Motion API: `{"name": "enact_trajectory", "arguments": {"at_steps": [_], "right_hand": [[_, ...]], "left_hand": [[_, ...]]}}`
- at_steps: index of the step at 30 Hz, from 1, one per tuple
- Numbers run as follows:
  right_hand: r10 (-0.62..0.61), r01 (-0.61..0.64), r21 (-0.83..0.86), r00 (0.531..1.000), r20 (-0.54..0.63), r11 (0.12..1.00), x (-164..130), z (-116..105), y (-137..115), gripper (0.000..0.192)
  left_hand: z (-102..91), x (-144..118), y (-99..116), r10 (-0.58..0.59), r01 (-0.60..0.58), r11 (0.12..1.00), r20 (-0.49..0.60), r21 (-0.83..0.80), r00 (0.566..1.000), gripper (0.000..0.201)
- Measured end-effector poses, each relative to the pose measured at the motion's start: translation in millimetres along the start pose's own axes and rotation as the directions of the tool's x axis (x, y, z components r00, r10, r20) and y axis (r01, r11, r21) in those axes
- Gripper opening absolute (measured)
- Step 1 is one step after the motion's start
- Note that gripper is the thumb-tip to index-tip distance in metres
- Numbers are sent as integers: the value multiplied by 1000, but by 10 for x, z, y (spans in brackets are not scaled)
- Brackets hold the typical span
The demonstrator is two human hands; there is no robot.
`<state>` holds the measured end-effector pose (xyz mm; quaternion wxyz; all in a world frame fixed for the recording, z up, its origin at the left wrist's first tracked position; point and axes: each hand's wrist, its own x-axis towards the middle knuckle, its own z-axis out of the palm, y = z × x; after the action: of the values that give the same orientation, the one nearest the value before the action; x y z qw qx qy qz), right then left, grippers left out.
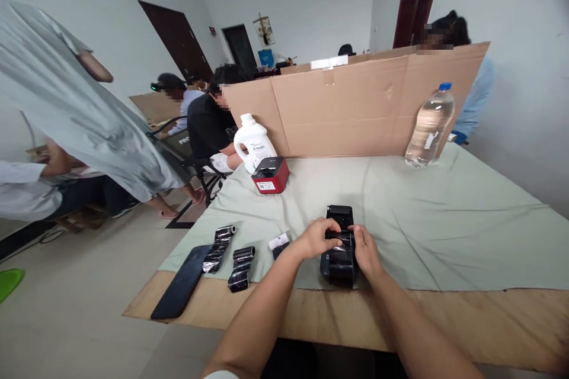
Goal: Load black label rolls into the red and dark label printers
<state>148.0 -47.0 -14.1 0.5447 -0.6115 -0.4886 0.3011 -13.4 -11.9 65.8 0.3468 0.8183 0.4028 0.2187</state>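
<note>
A black boxy device [340, 275], which looks like a small label printer with its lid up, stands on the cloth near the table's front edge. Black shiny film [342, 256] lies over its middle. My left hand [317, 238] is closed over the device's left side, thumb and fingers at the film's upper edge. Against the right side rests my right hand [367, 251], its fingertips bent onto the device's edge. Left of it are a small white-topped packet [279, 244], a loose roll of black film [242, 269] and a second film roll [221, 243].
That second roll overlaps a long dark flat panel [180, 287]. Farther back stand a red-and-black box-shaped device [271, 176], a white jug [256, 142] and a clear bottle [430, 127]. A cardboard screen [347, 109] borders the table's back. Other people sit and stand around.
</note>
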Motion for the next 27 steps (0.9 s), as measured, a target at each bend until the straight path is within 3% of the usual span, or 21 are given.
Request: {"name": "enact_trajectory", "arguments": {"at_steps": [8, 12, 17, 19, 22, 24, 27], "right_hand": [[27, -27, 7, 1000, -7, 1000, -5, -4, -25, 62], [24, -24, 10, 1000, -4, 1000, -6, -3, -14, 58], [30, -30, 17, 1000, -6, 999, -10, 5, -9, 57], [44, -44, 8, 999, -1, 999, -14, 1, -21, 57], [81, -81, 23, 996, -30, 996, -19, -5, -36, 56], [110, -106, 60, 992, -69, 993, -21, -2, -39, 55], [147, -128, 163, 983, -109, 978, -22, 5, -44, 56]], "left_hand": [[88, 4, -87, 43, -33, 977, -42, 212, 998, 20], [168, -22, -99, 96, -72, 973, -102, 220, 990, 24], [200, -40, -165, 141, -113, 987, -286, 115, 948, 15], [204, -24, -226, 58, -54, 998, -388, 22, 920, 13], [215, 7, -333, -188, 147, 982, -497, -122, 847, 22], [223, 21, -383, -312, 221, 945, -460, -242, 831, 34], [239, 32, -393, -359, 208, 890, -342, -406, 868, 52]]}}
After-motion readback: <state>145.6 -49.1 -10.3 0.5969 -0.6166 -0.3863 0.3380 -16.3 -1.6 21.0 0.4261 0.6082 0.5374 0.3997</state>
